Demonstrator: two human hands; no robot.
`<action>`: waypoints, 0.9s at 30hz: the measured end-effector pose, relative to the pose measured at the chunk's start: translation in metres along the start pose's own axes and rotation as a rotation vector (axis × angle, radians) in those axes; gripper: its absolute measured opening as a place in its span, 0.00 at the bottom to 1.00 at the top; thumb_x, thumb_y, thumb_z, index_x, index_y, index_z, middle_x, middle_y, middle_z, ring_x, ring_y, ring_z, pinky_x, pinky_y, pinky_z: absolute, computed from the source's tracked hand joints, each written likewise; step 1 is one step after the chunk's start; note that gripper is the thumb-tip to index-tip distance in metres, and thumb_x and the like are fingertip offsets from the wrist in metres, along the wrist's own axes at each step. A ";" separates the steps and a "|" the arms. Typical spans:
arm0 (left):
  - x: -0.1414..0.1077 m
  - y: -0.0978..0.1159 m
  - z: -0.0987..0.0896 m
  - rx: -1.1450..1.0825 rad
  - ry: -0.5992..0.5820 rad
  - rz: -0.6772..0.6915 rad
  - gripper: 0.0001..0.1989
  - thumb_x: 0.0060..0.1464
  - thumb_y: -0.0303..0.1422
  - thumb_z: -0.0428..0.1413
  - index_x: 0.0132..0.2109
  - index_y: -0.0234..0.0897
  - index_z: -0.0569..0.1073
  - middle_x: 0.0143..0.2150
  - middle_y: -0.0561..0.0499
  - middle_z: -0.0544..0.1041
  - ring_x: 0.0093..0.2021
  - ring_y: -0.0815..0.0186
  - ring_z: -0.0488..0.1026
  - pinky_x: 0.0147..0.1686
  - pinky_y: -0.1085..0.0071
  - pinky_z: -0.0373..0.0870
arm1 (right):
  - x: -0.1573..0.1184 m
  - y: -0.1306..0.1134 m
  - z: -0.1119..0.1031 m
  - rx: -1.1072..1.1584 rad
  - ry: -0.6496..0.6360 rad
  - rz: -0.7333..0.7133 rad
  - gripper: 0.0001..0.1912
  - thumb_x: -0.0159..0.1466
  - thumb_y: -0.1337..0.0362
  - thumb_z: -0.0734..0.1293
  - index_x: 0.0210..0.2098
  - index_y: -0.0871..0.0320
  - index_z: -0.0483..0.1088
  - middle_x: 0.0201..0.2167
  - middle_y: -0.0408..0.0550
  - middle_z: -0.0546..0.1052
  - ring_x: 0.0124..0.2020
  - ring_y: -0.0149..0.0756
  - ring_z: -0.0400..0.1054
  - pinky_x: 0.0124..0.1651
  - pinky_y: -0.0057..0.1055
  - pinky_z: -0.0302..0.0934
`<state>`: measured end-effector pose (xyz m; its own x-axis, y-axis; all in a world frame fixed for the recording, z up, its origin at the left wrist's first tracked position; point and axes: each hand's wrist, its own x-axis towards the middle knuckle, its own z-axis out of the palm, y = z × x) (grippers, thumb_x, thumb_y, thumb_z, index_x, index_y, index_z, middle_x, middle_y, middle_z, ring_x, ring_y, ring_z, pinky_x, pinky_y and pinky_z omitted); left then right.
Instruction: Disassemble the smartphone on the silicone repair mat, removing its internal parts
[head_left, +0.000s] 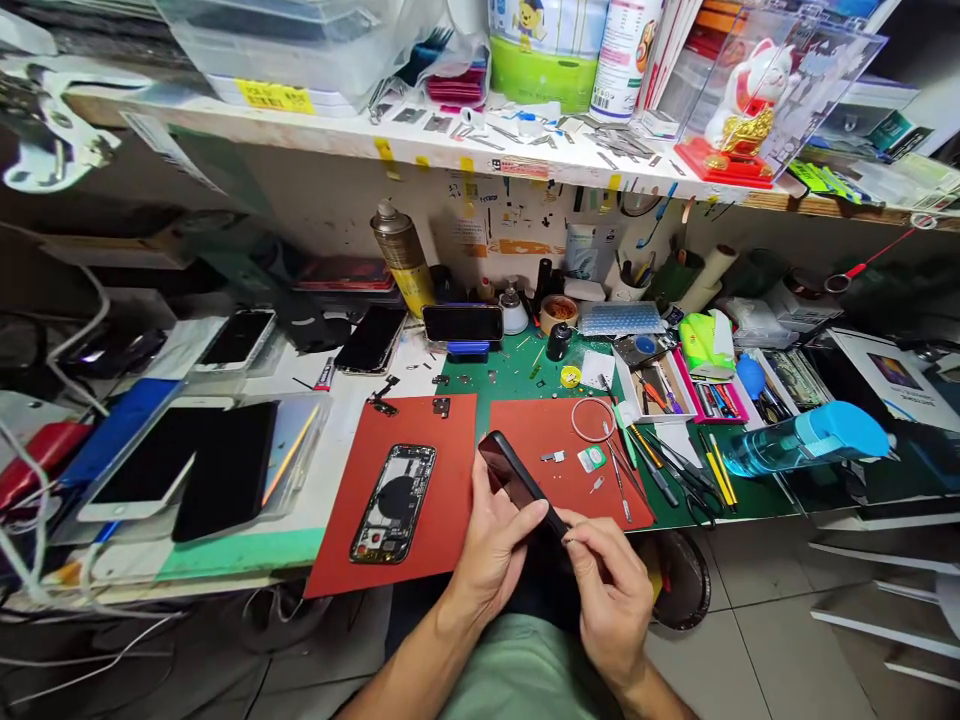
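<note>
A dark smartphone [517,478] is tilted in front of me, above the near edge of the bench. My left hand [491,545] wraps around its lower side, thumb along the edge. At the phone's near right end, the fingers of my right hand [611,590] are pinched together; whether they hold the phone's corner or some tiny part, I cannot make out. To the left, an opened phone housing [394,503] with bare internals lies on the red mat [450,440]. Small metal parts [553,457] and a green-and-white piece [591,459] rest on the mat's right portion.
Tweezers, pens and scissors [697,490] lie at right, beside a blue bottle [810,440]. Trays of tools [652,385] stand behind. Phones and a tablet [225,475] cover the left side. A loaded shelf [450,150] overhangs the bench. A spray can [405,260] stands below it.
</note>
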<state>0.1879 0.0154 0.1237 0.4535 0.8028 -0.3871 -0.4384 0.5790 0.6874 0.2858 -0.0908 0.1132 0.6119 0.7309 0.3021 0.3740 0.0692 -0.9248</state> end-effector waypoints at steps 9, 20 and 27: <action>-0.020 0.023 -0.038 0.012 0.099 0.043 0.52 0.44 0.36 0.79 0.71 0.64 0.64 0.39 0.58 0.75 0.38 0.70 0.78 0.41 0.77 0.77 | 0.117 0.062 0.011 -0.439 -0.351 0.104 0.10 0.75 0.60 0.68 0.42 0.56 0.81 0.41 0.49 0.83 0.44 0.41 0.79 0.55 0.42 0.72; -0.019 0.025 -0.038 -0.043 0.235 0.088 0.54 0.48 0.37 0.78 0.74 0.66 0.59 0.65 0.52 0.76 0.69 0.58 0.72 0.66 0.62 0.74 | 0.155 0.064 0.046 -0.634 -0.551 0.127 0.13 0.75 0.56 0.70 0.53 0.59 0.77 0.53 0.52 0.81 0.52 0.42 0.78 0.58 0.47 0.74; -0.008 0.023 -0.032 -0.092 0.258 0.123 0.53 0.49 0.37 0.77 0.74 0.62 0.59 0.63 0.51 0.78 0.63 0.60 0.76 0.63 0.61 0.75 | 0.076 0.024 0.015 -0.395 -0.426 0.147 0.25 0.81 0.52 0.54 0.54 0.57 0.79 0.44 0.55 0.86 0.41 0.42 0.83 0.44 0.36 0.77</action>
<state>0.1488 0.0271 0.1229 0.1855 0.8707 -0.4554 -0.5519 0.4758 0.6849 0.3307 -0.0230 0.1106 0.3745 0.9271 -0.0171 0.5869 -0.2512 -0.7697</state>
